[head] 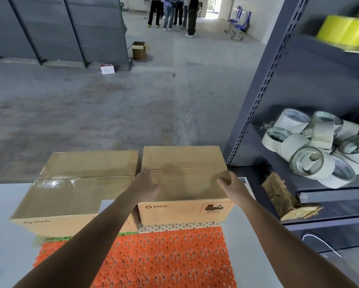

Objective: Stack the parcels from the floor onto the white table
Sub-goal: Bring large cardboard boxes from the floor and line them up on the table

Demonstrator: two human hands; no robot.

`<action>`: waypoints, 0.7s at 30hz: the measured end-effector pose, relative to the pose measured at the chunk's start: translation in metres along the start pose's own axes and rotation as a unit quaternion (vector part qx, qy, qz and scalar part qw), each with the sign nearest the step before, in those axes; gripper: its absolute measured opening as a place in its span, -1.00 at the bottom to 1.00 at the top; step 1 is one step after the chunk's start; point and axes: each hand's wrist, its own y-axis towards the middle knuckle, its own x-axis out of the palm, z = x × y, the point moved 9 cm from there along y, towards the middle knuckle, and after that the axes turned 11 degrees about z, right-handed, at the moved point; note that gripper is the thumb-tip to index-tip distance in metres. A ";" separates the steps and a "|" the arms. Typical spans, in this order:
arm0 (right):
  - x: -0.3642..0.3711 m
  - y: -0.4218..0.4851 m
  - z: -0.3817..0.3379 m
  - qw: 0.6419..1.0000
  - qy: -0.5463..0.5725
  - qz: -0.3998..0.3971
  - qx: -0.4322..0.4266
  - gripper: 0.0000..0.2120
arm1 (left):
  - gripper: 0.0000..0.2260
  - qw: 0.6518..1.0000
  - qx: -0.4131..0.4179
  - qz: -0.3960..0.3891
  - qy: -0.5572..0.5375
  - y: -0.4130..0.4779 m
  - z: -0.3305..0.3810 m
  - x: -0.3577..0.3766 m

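Right parcel: A brown carton marked PICO, the right parcel (185, 163), sat on the white table (6, 235), taped seam up and printed face toward the camera.
Left parcel: A second PICO carton, the left parcel (81, 188), stood close against the first on its left. Whether the two touched could not be told.
Left hand: The left hand (145, 183) lay on top of the right parcel at its left edge, fingers stretched forward and flat on the cardboard, gripping nothing.
Right hand: The right hand (230, 186) clasped the right parcel's near right corner, thumb on the lid and fingers wrapped down the side.
Mat: An orange mat (170, 256) of perforated tiles covered the table in front of the cartons, and both cartons rested on its far edge.
Shelving: A grey shelving unit (257, 100) rose just right of the table, holding a heap of white tape rolls (311, 150) and, on a higher shelf, a yellow roll (345, 30).
Floor beyond: An open carton (140, 50) and a small white box (107, 69) sat on the concrete by grey racks.
Background: Several people (172, 13) stood at the far end, near blue chairs (240, 21).
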 end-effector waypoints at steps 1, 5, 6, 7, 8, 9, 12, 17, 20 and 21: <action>0.000 0.001 0.001 1.000 0.003 -0.002 0.004 -0.51 | -0.66 1.000 0.014 0.003 0.014 -0.003 0.000 -0.001; 0.007 -0.002 0.012 0.998 -0.003 -0.026 0.058 -0.43 | -0.71 0.997 0.046 0.014 0.062 -0.016 0.001 -0.002; 0.008 -0.002 0.014 0.998 -0.010 -0.023 0.058 -0.44 | -0.74 0.996 0.053 0.024 0.073 -0.019 0.001 -0.003; 0.008 -0.003 0.014 0.998 -0.012 -0.018 0.052 -0.45 | -0.78 0.994 0.064 0.038 0.084 -0.021 0.004 -0.007; 0.009 -0.003 0.015 0.999 -0.010 -0.015 0.045 -0.47 | -0.83 0.990 0.081 0.060 0.096 -0.023 0.006 -0.011; 0.009 -0.004 0.015 0.999 -0.006 -0.014 0.040 -0.49 | -0.85 0.986 0.097 0.084 0.108 -0.025 0.008 -0.016; 0.006 -0.005 0.016 0.999 -0.014 -0.017 0.036 -0.53 | -0.64 0.982 0.115 0.059 0.140 -0.023 -0.009 -0.010; 0.006 -0.006 0.017 0.997 -0.047 -0.034 0.053 -0.49 | -0.23 0.961 0.228 -0.033 0.156 -0.033 -0.037 0.012; 0.008 -0.005 0.015 0.996 -0.064 -0.016 0.054 -0.50 | -0.14 0.956 0.244 -0.017 0.164 -0.034 -0.046 0.014; 0.008 -0.005 0.013 0.996 -0.067 -0.003 0.050 -0.52 | -0.17 0.955 0.251 -0.007 0.160 -0.033 -0.046 0.012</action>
